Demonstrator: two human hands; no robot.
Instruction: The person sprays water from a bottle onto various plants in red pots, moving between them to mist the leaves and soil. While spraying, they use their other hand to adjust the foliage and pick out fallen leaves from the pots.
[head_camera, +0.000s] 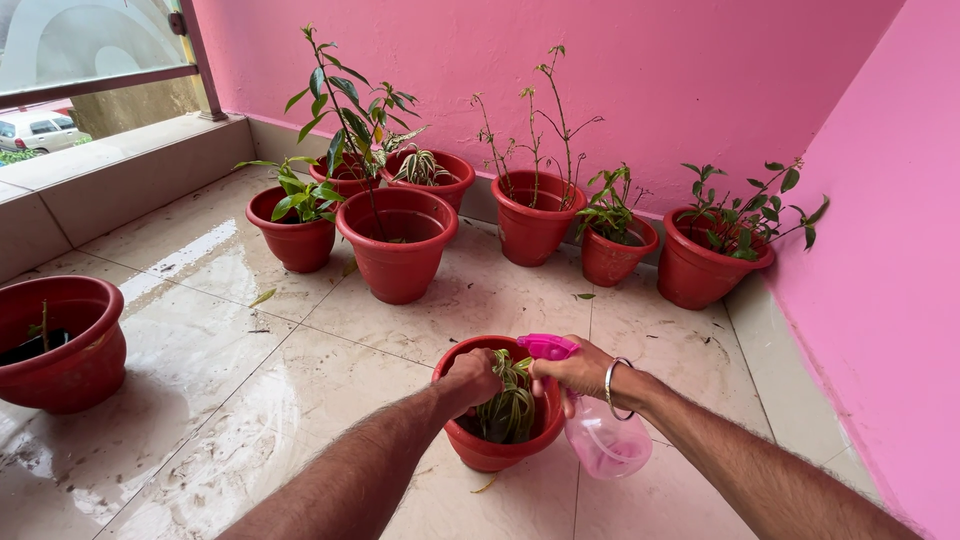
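Observation:
A small red pot (478, 452) stands on the tiled floor in front of me, with a striped green plant (512, 405) growing in it. My left hand (470, 380) is closed around the pot's near-left rim. My right hand (578, 370), with a metal bangle on the wrist, grips a pink spray bottle (600, 440) by its neck. The bottle's pink head points left over the plant, and its clear pink body hangs beside the pot's right side.
Several red pots with plants stand along the pink wall (620, 70), the nearest a big one (398, 245). Another large red pot (62, 345) sits at the left. A low ledge (120, 170) runs along the left, and the tiles (220, 380) look wet.

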